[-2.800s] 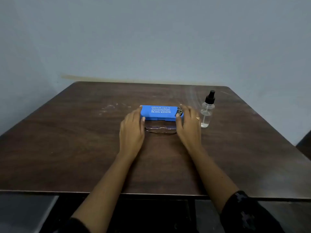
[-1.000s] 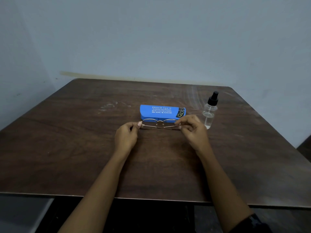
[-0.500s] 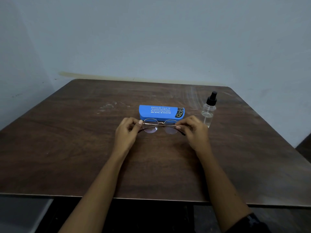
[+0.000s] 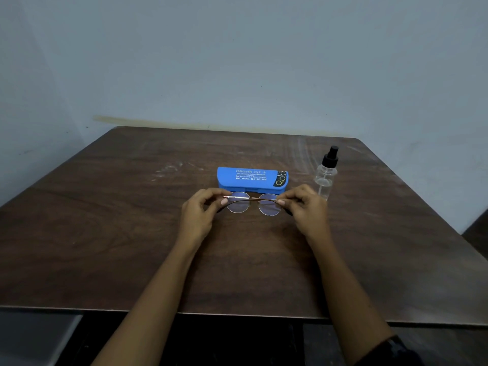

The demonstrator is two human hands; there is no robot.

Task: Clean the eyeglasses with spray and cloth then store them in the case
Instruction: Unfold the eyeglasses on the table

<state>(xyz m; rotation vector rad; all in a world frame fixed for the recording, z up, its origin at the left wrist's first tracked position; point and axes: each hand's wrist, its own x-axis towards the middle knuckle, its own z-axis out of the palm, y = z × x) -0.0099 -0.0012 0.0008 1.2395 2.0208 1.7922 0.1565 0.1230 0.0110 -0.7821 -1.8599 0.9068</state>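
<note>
The eyeglasses point(image 4: 254, 204) are held just above the desk point(image 4: 105, 233), in front of the blue case point(image 4: 252, 178). The left hand point(image 4: 200, 215) is closed in a pinch on the left end of the frame, and the right hand point(image 4: 306, 210) is pinched on the right end. The 2 lenses are tilted up toward the camera, probably so that both faces can be reached by spray while fingers are kept off the glass. The spray bottle point(image 4: 326, 173) stands upright just beyond the right hand, near enough to be taken once 1 hand is freed. The case lies shut, so it must be opened before storing. No cloth can be seen; whether it is inside the case cannot be told. Nothing else is seen in the way on the desk.
</note>
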